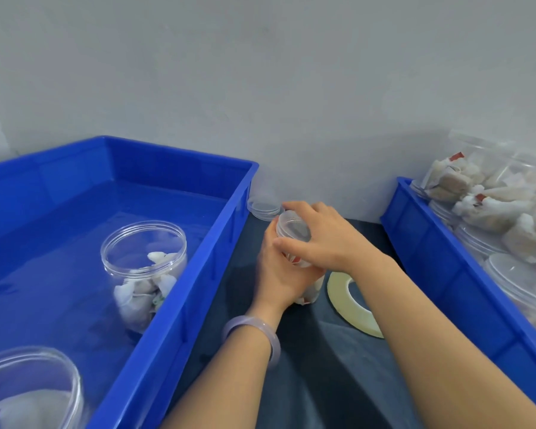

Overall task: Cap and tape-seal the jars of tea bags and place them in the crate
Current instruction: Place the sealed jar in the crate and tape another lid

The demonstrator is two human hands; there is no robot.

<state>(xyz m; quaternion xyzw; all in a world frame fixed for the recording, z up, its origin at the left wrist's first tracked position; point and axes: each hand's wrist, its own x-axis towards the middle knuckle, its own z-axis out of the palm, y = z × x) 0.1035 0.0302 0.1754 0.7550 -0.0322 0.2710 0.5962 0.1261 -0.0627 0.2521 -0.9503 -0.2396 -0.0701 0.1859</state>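
Note:
A clear plastic jar of tea bags (307,294) stands on the dark table between two blue crates. My left hand (280,274) grips the jar's body from the left. My right hand (319,235) grips the clear cap (293,229) sitting on the jar's mouth, fingers curled over its rim. A roll of pale tape (342,300) lies flat on the table just right of the jar, partly under my right forearm. The blue crate (180,305) on the left holds a capped jar of tea bags (144,270); a second jar (28,394) shows at its near left corner.
A stack of spare clear caps (263,209) sits by the wall behind the jar. The blue crate on the right (446,274) holds several jars and loose tea bags (483,205). A grey wall closes off the back of the table.

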